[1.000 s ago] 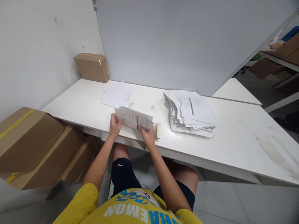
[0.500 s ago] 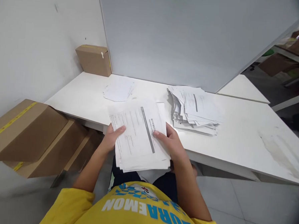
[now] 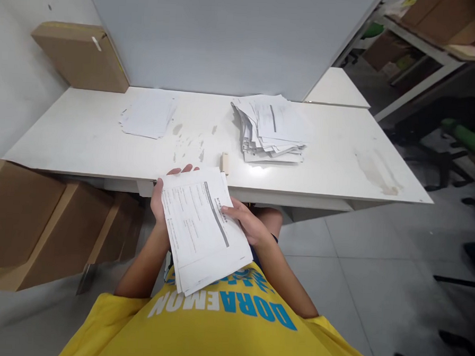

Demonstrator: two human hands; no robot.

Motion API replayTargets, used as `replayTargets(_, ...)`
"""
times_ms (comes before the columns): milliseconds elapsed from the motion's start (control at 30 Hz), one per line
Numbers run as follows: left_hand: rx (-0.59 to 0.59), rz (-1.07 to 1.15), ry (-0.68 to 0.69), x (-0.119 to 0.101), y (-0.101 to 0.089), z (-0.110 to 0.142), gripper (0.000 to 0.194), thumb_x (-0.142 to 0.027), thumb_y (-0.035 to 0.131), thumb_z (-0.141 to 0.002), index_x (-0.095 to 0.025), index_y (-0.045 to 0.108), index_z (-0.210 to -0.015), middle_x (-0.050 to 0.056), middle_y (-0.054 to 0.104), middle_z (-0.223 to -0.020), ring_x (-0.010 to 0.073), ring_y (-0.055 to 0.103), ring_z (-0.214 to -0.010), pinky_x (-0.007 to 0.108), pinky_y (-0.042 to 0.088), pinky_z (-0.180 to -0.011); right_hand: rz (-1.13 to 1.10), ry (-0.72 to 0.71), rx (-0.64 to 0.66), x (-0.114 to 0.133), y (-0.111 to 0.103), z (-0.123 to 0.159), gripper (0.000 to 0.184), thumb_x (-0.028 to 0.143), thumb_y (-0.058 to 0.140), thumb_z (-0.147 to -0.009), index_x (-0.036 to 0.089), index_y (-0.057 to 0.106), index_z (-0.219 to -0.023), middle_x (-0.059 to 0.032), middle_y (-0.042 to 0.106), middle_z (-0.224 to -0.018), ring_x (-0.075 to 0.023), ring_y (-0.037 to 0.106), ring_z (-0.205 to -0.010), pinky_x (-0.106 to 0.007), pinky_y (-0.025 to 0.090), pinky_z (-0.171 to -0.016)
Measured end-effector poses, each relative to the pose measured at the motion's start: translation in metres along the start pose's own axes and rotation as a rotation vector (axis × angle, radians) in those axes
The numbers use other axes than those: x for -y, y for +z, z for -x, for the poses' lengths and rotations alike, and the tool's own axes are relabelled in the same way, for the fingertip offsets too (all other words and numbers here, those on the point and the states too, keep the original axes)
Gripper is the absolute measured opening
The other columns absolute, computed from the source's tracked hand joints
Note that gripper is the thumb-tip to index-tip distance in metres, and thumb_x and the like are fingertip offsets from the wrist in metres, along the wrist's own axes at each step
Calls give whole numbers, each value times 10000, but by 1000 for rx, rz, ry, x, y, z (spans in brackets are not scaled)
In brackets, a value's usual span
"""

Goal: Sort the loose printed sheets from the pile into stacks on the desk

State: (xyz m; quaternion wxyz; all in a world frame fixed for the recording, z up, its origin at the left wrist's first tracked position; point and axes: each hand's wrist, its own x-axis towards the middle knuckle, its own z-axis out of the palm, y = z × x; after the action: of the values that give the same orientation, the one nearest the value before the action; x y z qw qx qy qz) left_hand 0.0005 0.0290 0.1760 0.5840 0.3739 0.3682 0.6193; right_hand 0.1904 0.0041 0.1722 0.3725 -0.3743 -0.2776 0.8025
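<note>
A thin stack of printed paper sheets (image 3: pixel 202 234) is held between my two hands, over my lap at the table's front edge. My left hand (image 3: pixel 159 200) supports it at the left side, with fingertips showing past the far edge and the palm hidden underneath. On the right side, my right hand (image 3: pixel 246 221) grips the sheets, thumb on top and fingers below. Just beyond them a small beige block (image 3: pixel 224 163) sits on the table. A thick, uneven pile of papers (image 3: pixel 274 129) lies farther back to the right, and a lower paper pile (image 3: pixel 148 112) lies at the back left.
The white table (image 3: pixel 325 172) runs along a grey panel (image 3: pixel 229 39). A cardboard box (image 3: pixel 80 58) stands at its back left corner. More cardboard boxes (image 3: pixel 51 237) are stacked beside me on the left. Chairs and another table (image 3: pixel 423 41) are at the right.
The held sheets have come closer to my body and turned slightly. My left fingers now reach past their far edge, and the beige block has come into sight. The view has shifted right.
</note>
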Motion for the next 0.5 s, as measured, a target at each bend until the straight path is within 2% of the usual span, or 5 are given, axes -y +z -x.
replayTargets(133, 86, -86, -155, -1, 6, -4, 550, -625, 390, -928, -222, 632, -1214, 103, 531, -1453, 358, 578, -1243, 543, 544, -920, -70, -48, -39, -5, -6, 4, 502, 360, 811, -662, 186, 663, -1108, -48, 768, -957, -221, 722, -789, -332, 562, -732)
replayTargets(233, 99, -101, -257, -4, 11, -7, 529, -568, 450, -917, -204, 623, -1259, 113, 585, -1395, 346, 617, -1190, 522, 549, -928, -118, -72, -90, -4, -10, 6, 491, 335, 827, -625, 186, 678, -1068, -41, 773, -930, -224, 725, -773, -324, 562, -715)
replayTargets(300, 91, -114, -333, -6, 15, -4, 522, -532, 494, -901, -198, 622, -1281, 114, 661, -1286, 339, 639, -1158, 505, 550, -940, -108, -98, -131, -3, -13, 8, 484, 330, 834, -603, 195, 685, -1044, -33, 774, -915, -228, 724, -765, -325, 563, -700)
replayTargets(400, 83, -122, -415, -6, 17, 12, 507, -526, 557, -857, -184, 672, -1212, 114, 734, -1107, 360, 655, -1129, 504, 554, -945, -67, -186, -215, -1, -15, 15, 491, 357, 829, -604, 211, 679, -1049, -37, 771, -953, -250, 726, -809, -351, 569, -728)
replayTargets(500, 71, -108, -555, -1, 16, 36, 500, -496, 705, -743, -189, 702, -1137, 116, 754, -1026, 387, 673, -1088, 510, 575, -909, -67, -336, -332, -3, -15, 25, 541, 383, 811, -637, 227, 644, -1127, -53, 756, -1060, -276, 718, -914, -372, 573, -779)
